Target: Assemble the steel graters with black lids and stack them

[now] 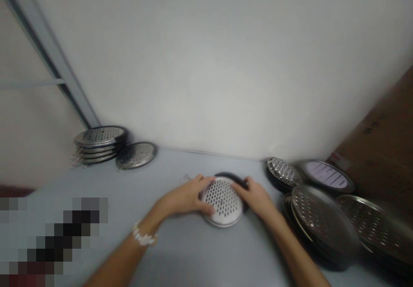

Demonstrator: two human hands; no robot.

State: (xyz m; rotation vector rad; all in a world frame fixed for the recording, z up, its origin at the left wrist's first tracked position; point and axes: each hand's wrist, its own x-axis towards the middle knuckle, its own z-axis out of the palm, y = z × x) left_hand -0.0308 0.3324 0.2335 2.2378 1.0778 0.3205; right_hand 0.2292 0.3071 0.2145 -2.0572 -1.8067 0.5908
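Works at a worktop (180, 252), with large discs (322, 226) at right, a smaller stack (101, 136) and lone disc (137, 154) at left. Holds a perforated disc (224, 201) between, clamped at opposite sides by left hand (193, 194) and right hand (257, 197). Looks partway along; cannot tell finished from waiting.

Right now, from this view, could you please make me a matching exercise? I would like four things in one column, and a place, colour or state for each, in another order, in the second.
Things
1. Left hand
2. Bracelet
3. Label
4. Carton

Descriptions
A. brown, at the far right
B. gripping a perforated disc
C. pale purple
D. white, on the left wrist

Pairs: 1-B, 2-D, 3-C, 4-A
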